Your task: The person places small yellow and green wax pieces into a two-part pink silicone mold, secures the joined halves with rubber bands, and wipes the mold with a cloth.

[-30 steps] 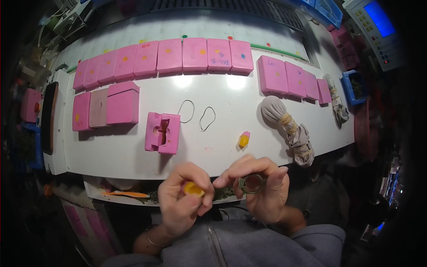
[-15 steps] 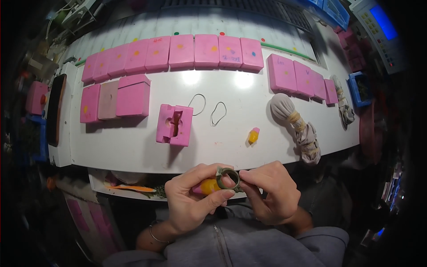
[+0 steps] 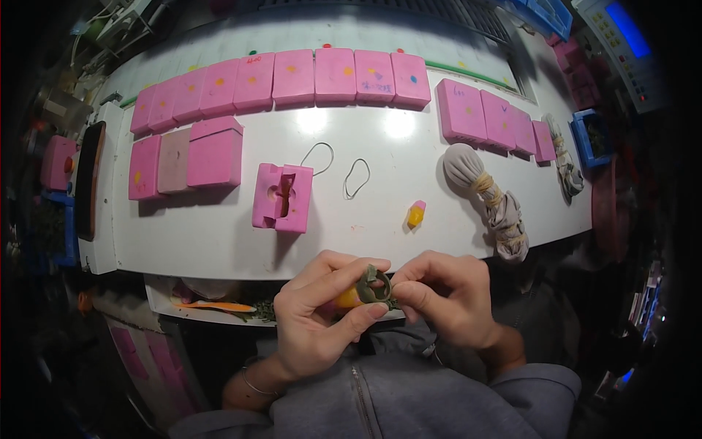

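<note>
Over the table's front edge, my left hand [image 3: 311, 316] is closed around a dark green wax-like ring [image 3: 387, 290] and a yellow-and-pink piece [image 3: 348, 298] tucked behind it. A ragged green flap sticks up at the ring's top. My right hand [image 3: 455, 301] has its thumb and forefinger pinched at the ring's right side; whether anything small lies between those fingertips is hidden. Farther off, a pink rubber mould block [image 3: 298, 219] stands with a carved hollow facing up. A second small yellow-and-pink piece [image 3: 415, 215] lies on the white table [image 3: 373, 245].
Pink blocks [image 3: 294, 77] line the back, with more at left and right [image 3: 462, 113]. Two thin loops, one a rubber band [image 3: 357, 179], lie mid-table. A tied grey cloth bundle [image 3: 486, 186] lies at right. Below the front edge, an open drawer [image 3: 164, 304] holds an orange-handled tool [image 3: 216, 306].
The ring has turned slightly in my left hand, showing more of the green flap. My right hand has shifted, its fingertips still by the ring. The view has tilted a little.
</note>
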The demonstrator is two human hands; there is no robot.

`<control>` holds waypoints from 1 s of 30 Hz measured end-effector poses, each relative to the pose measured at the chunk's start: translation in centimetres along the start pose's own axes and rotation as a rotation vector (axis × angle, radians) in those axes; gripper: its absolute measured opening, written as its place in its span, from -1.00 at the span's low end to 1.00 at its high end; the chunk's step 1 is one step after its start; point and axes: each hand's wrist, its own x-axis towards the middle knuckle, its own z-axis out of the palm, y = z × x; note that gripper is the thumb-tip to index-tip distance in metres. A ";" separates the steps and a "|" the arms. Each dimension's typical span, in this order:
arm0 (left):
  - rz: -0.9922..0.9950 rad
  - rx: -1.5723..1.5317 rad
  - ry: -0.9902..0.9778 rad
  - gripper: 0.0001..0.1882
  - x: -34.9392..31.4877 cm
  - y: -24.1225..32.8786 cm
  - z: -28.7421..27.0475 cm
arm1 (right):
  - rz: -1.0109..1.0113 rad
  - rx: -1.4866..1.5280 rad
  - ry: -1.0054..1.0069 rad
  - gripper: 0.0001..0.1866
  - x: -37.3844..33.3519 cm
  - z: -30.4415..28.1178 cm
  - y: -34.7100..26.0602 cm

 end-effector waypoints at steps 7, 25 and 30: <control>0.141 0.337 0.092 -0.63 1.1 0.1 -0.5 | 0.303 -0.190 -0.202 -0.76 0.7 -1.1 1.7; 0.388 0.788 0.235 -0.58 2.7 -2.4 0.3 | -0.253 -0.517 0.109 -0.86 8.4 -9.3 -7.3; 0.480 0.811 0.216 -0.64 3.4 -3.6 0.0 | -0.508 -0.458 0.500 -0.87 18.5 -19.2 -14.8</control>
